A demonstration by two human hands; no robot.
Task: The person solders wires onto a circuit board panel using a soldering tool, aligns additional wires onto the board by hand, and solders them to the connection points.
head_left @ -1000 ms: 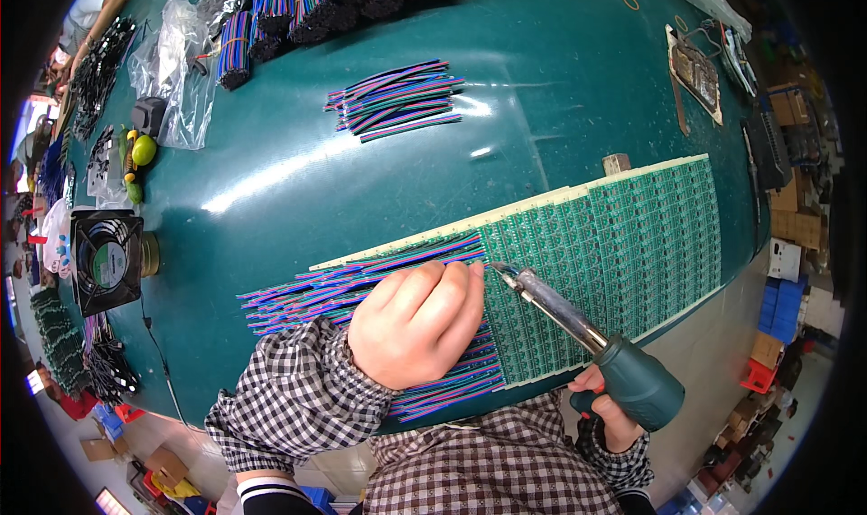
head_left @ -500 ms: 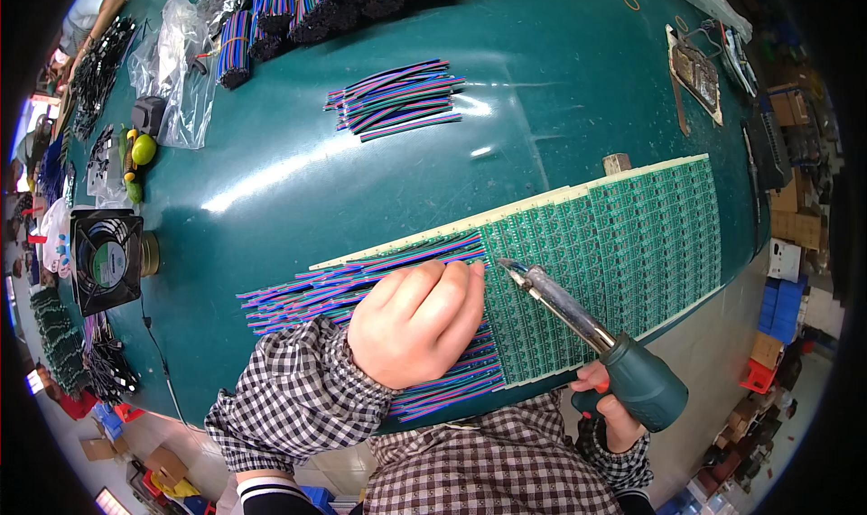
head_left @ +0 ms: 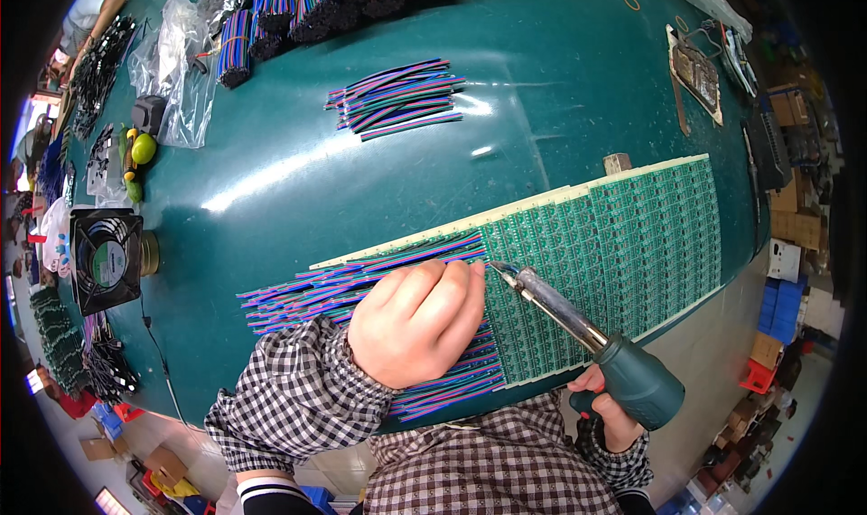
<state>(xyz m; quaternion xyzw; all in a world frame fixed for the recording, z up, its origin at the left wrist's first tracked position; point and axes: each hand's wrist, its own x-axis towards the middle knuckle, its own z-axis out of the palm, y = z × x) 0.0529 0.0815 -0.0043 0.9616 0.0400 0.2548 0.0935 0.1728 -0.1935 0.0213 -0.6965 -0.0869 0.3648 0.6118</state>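
Observation:
My right hand [head_left: 610,412] is wrapped around the dark green handle of a soldering iron [head_left: 644,384]. The iron slants up and left, its metal tip just right of my left fingertips. With fingers curled into a pinch, my left hand [head_left: 417,321] holds a wire end at the circuit board's edge; the fingers mostly hide it. Beneath and around that hand lie rows of thin blue, red, green and black wires [head_left: 298,303], their right ends along the board. The green circuit board panel [head_left: 632,244], divided into many small repeated units, stretches off to the right.
A loose pile of cut wires [head_left: 397,98] lies farther back on the green table [head_left: 271,172]. Banded wire bundles [head_left: 334,5] stand at the far edge. On the left are a black fan [head_left: 107,262] and a clear plastic bag [head_left: 176,73]. A metal block [head_left: 616,163] touches the panel's far edge.
The soldering iron has shifted slightly left, its tip coming closer to my left fingertips. My left hand stays in place on the wires.

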